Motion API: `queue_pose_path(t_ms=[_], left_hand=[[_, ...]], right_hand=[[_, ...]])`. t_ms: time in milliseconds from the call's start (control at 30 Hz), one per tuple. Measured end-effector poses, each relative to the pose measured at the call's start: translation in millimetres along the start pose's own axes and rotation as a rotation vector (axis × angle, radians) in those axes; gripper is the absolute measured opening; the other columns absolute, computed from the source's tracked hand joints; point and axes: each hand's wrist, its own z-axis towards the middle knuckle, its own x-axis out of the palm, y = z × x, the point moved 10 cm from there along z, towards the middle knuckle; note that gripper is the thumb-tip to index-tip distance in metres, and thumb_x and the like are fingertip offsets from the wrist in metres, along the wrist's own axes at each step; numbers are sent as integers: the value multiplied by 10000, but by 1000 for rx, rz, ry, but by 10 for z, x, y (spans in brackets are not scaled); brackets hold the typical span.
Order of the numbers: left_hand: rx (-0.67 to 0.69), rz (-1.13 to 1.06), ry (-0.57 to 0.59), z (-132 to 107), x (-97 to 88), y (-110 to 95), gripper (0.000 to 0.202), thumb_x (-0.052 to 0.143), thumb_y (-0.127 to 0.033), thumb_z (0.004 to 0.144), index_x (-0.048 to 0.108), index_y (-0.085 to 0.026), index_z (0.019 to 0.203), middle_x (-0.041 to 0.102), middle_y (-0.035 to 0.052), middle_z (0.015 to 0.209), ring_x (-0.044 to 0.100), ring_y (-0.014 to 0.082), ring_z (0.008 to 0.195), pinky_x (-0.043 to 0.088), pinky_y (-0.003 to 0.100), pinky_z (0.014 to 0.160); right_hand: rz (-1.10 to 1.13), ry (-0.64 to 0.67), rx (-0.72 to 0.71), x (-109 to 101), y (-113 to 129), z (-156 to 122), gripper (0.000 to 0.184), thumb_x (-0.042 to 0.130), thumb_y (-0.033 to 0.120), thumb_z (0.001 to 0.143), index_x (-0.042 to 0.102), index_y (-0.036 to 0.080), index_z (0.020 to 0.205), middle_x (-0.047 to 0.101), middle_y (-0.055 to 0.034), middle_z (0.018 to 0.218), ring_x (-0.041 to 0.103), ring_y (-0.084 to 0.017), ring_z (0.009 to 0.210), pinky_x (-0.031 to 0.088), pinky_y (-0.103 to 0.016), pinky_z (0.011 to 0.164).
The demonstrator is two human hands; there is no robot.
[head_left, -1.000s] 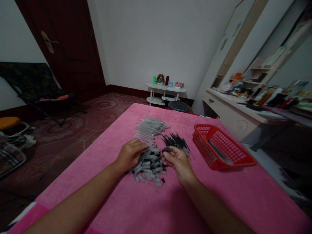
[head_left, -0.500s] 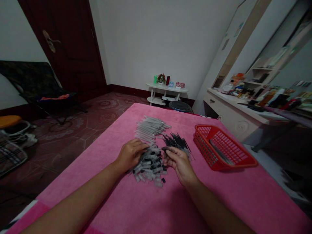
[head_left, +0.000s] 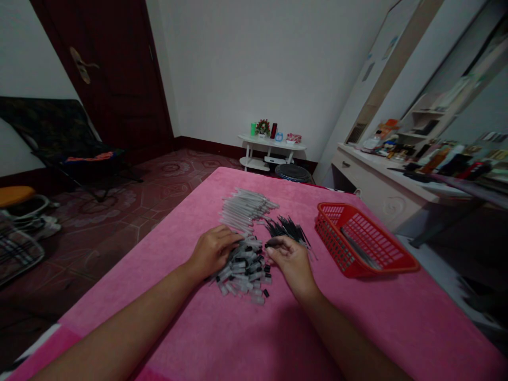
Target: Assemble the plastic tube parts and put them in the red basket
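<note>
A heap of small clear and black pen parts [head_left: 245,270] lies on the pink cloth of the table [head_left: 222,338]. My left hand [head_left: 211,250] rests curled on the heap's left edge, fingers closed on pieces I cannot make out. My right hand [head_left: 291,263] lies palm down at the heap's right side, thumb and fingers pinching a small dark piece. Behind the hands lie a bundle of clear tubes [head_left: 244,207] and a fan of thin black refills [head_left: 289,229].
A red plastic basket [head_left: 363,239] with a few pens stands to the right. Beyond the table are a white low shelf [head_left: 270,150], a dark stool [head_left: 292,172], a dresser with bottles [head_left: 381,180], a folding chair [head_left: 67,143] and a door.
My right hand has turned from palm-up to palm-down and shifted slightly toward the black refills. The left hand has hardly moved.
</note>
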Motion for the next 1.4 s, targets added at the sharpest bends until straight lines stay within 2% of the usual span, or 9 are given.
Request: queue_pose_path(t_ms=[200, 400, 567, 700, 967, 1033, 1200, 1333, 1400], left_hand=[[16, 34, 45, 4, 31, -37, 219, 513, -192, 886, 649, -179, 1058, 660, 74, 822, 561, 164, 776, 463, 289, 697], [27, 49, 49, 8, 36, -61, 230, 497, -188, 889, 647, -182, 1063, 656, 70, 813, 563, 161, 762, 459, 282, 681], [49, 75, 62, 8, 41, -98, 239, 480, -202, 896, 647, -178, 1066, 656, 81, 816, 561, 164, 752, 462, 282, 667], [53, 90, 92, 10, 62, -109, 247, 479, -190, 895, 642, -180, 1080, 658, 80, 826, 562, 167, 754, 458, 278, 657], [98, 96, 59, 33, 9, -203, 252, 492, -140, 872, 633, -178, 1078, 667, 75, 843, 545, 166, 762, 448, 280, 664], [106, 109, 50, 38, 0, -227, 263, 494, -127, 861, 633, -179, 1078, 668, 76, 847, 543, 169, 769, 451, 283, 672], [109, 109, 62, 43, 13, -240, 287, 505, -92, 836, 631, -174, 1080, 665, 67, 837, 527, 171, 769, 448, 281, 675], [66, 92, 30, 49, -13, -174, 254, 512, -121, 852, 639, -170, 1066, 667, 64, 819, 523, 164, 747, 440, 270, 648], [57, 89, 29, 50, -10, -160, 240, 509, -138, 862, 645, -171, 1057, 666, 63, 808, 525, 161, 740, 441, 269, 647]], right_hand=[[-78, 12, -60, 18, 17, 6, 138, 665, 274, 698, 641, 185, 802, 652, -25, 762, 621, -165, 705, 501, -257, 605], [-157, 15, -101, 44, -10, 0, 120, 626, 252, 735, 661, 199, 836, 667, -28, 798, 628, -168, 715, 499, -260, 618], [-317, -1, -230, 50, 154, -49, 105, 589, 225, 771, 664, 203, 841, 679, -44, 859, 638, -182, 801, 499, -274, 706], [-422, -4, -302, 59, 265, -77, 99, 580, 207, 780, 668, 205, 825, 679, -45, 851, 633, -183, 797, 484, -278, 712], [-188, 6, -78, 53, -35, -6, 118, 604, 301, 771, 657, 211, 826, 688, -35, 796, 654, -189, 700, 507, -281, 624], [-225, 6, -76, 45, -31, -9, 143, 584, 334, 794, 649, 206, 794, 677, -28, 737, 633, -173, 640, 483, -264, 580], [-450, 47, -127, 48, 53, -18, 424, 437, 472, 896, 569, 183, 614, 557, -3, 531, 533, -132, 503, 392, -231, 487], [-468, 31, -199, 46, 151, -7, 233, 552, 402, 844, 616, 178, 850, 643, -5, 704, 575, -129, 591, 404, -215, 533], [-484, 39, -225, 67, 174, -8, 171, 584, 345, 818, 612, 184, 867, 651, -3, 730, 581, -127, 609, 405, -210, 549]])
